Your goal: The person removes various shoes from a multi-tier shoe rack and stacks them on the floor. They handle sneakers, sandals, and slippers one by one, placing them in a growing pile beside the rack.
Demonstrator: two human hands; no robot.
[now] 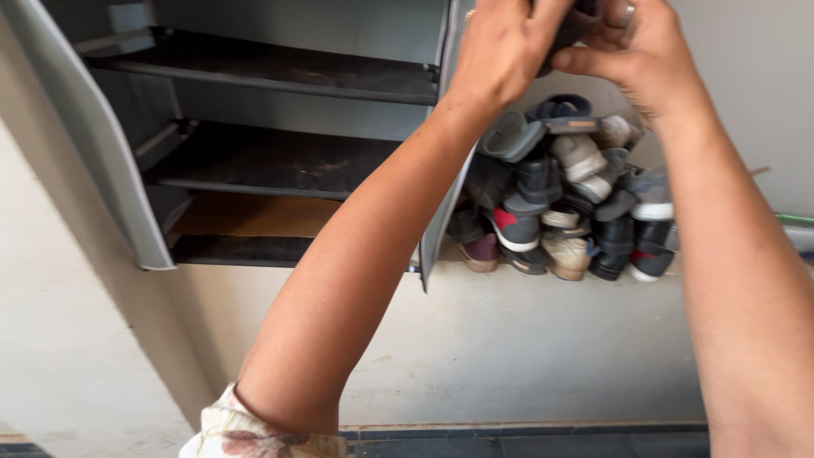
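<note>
We raise both arms high; our left hand (500,47) and right hand (632,42) meet at the top edge. Fingers of both curl closed around a dark object (577,24), above a shoe pile (564,199) beside a grey shoe rack (263,161).

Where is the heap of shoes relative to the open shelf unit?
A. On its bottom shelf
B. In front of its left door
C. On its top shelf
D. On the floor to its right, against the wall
D: the heap of shoes lies on the floor right of the shelf unit, against the wall; the shelves hold no shoes.
</note>
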